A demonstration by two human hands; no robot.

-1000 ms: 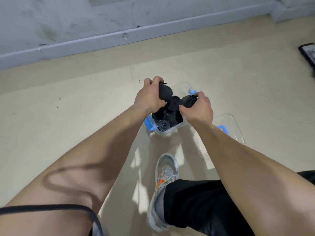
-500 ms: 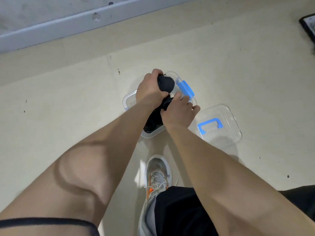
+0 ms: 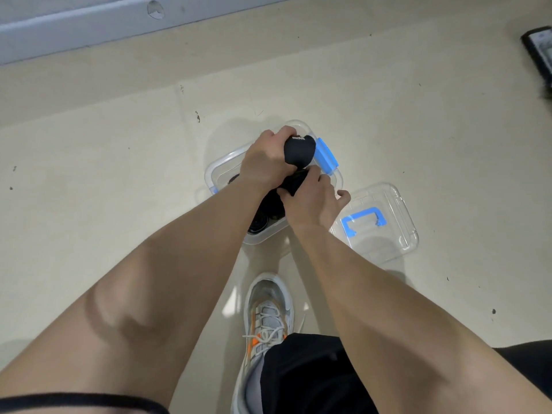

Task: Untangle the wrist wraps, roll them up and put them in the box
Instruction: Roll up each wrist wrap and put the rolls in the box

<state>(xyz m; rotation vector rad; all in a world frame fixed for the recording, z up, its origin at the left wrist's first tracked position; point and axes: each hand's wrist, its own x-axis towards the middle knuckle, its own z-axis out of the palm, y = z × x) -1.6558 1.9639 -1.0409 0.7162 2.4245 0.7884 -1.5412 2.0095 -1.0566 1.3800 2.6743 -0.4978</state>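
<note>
A clear plastic box [image 3: 227, 165] with blue clasps stands on the beige floor. My left hand [image 3: 264, 161] grips a rolled black wrist wrap [image 3: 300, 149] over the box's far end. Just below it, my right hand [image 3: 312, 201] pinches another black wrap [image 3: 294, 182] and holds it down inside the box. More rolled black wraps [image 3: 263, 219] lie in the near end of the box, partly hidden by my forearms.
The box's clear lid [image 3: 385, 231] with a blue handle lies on the floor to the right of the box. My grey and orange shoe [image 3: 267, 315] is just in front. A dark object [image 3: 537, 49] sits at the far right edge. A grey skirting [image 3: 89, 22] runs along the back.
The box now sits flat on the floor instead of tilted toward me. Both hands have stayed over it with the wraps, and the right hand has moved closer under the left.
</note>
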